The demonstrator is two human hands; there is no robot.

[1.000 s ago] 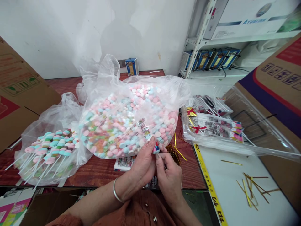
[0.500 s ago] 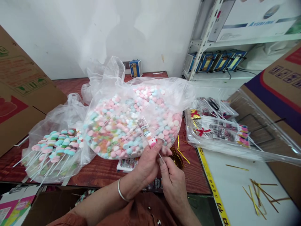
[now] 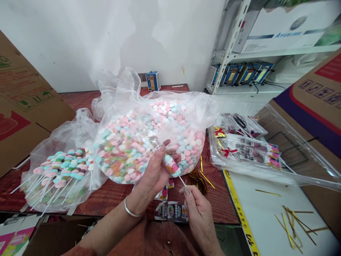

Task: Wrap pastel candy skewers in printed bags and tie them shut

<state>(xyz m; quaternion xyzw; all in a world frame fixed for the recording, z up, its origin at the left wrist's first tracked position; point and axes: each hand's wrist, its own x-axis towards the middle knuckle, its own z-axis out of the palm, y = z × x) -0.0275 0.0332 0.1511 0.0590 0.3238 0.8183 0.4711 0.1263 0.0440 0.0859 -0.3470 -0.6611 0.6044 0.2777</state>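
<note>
The wrapped lollipop (image 3: 171, 165) is held slantwise between the two hands, which are set slightly apart. Its sleeve is loosely clasped by the left hand (image 3: 156, 174), with thumb laid across and fingers part-extended behind. The white stick (image 3: 182, 180) is pinched between thumb and curled forefinger of the right hand (image 3: 198, 206). Beyond both hands, a large candy bag (image 3: 149, 135) is rested on the table (image 3: 215, 208).

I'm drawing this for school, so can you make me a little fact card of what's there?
Left hand: holds a wrapped lollipop
Right hand: pinches its stick
Middle: big bag of pastel sweets
Left side: smaller bag, candy sticks inside
Right side: clear tray with packs
Lower right: gold ties on white surface
</note>
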